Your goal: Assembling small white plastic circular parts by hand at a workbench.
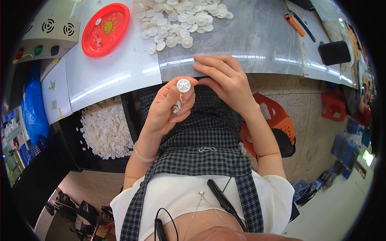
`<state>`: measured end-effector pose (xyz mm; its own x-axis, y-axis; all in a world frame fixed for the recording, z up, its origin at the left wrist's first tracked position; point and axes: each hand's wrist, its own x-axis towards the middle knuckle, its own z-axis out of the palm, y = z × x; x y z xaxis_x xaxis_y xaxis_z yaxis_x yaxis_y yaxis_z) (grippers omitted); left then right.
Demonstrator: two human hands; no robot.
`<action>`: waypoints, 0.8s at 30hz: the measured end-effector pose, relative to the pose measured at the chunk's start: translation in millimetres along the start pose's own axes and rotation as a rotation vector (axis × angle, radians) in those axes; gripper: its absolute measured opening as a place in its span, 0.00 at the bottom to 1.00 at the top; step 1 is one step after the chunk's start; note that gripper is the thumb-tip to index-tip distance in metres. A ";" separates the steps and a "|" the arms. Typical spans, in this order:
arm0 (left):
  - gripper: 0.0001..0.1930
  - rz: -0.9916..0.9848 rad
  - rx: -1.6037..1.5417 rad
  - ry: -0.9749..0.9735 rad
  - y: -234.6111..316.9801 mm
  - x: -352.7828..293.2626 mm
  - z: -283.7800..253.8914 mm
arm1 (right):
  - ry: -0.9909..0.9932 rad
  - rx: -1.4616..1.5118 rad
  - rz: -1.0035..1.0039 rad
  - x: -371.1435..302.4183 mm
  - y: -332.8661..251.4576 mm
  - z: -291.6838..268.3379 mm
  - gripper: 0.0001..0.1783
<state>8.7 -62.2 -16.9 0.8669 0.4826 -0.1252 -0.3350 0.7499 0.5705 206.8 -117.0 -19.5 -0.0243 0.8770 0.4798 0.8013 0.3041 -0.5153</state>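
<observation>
Pinching a white plastic gear (183,85) upright for inspection, the left hand (167,106) grips it while the right hand (225,78) rests loosely curled, empty, on the worktop (257,40) edge at three o'clock.

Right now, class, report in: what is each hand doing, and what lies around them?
Left hand pinches a white plastic gear. Right hand rests at the table edge, holding nothing visible. Heap of white gears and red plate beyond.

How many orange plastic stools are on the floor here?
2. One orange stool stands just right of the person's right forearm; a second orange stool stands farther right, under the table's edge. Others may be hidden.
</observation>
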 end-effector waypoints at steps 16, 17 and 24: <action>0.19 0.050 0.256 0.120 0.4 7.1 12.0 | 0.273 0.814 0.463 11.7 -39.2 4.3 0.12; 0.21 0.009 0.199 0.093 1.3 8.1 10.7 | 0.271 0.814 0.463 12.1 -40.1 5.5 0.12; 0.25 -0.062 -0.056 0.078 0.5 3.6 7.1 | 0.107 0.406 0.210 23.9 -25.4 5.1 0.14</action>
<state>14.2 -63.3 -11.3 0.8558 0.4669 -0.2227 -0.3038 0.8021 0.5142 182.8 -101.9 1.5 0.1919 0.8984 0.3951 0.4827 0.2642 -0.8350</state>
